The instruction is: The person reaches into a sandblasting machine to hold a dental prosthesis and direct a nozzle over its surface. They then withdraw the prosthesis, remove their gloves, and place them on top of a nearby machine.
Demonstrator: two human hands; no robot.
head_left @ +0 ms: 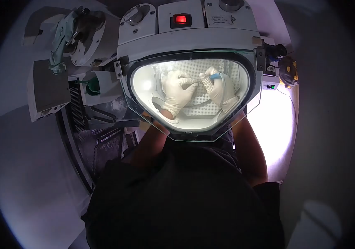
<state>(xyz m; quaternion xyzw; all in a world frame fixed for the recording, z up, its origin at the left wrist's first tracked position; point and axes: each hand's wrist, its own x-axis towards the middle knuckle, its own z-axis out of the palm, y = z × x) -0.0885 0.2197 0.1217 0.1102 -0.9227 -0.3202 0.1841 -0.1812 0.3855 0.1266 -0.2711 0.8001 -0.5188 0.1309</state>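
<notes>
Both of my hands are inside a lit blasting cabinet, seen through its window, in whitish gloves. My left hand (176, 89) is on the left side, its thumb and fingertips pinched together toward the middle. Whatever sits in that pinch is too small to make out. My right hand (217, 89) is closed around a blue blasting pen (215, 76), whose tip points left toward the left fingertips. A grey hose (204, 103) curves beneath the hands. Under them lies a white perforated grid floor (198, 111).
The clear window's dark rim (190, 136) frames the chamber. Above it are a lit red switch (181, 19) and two knobs, one being the left knob (133, 16). A green scoop (92, 86) rests in a white container at left. A yellow-and-black device (288, 72) hangs at right.
</notes>
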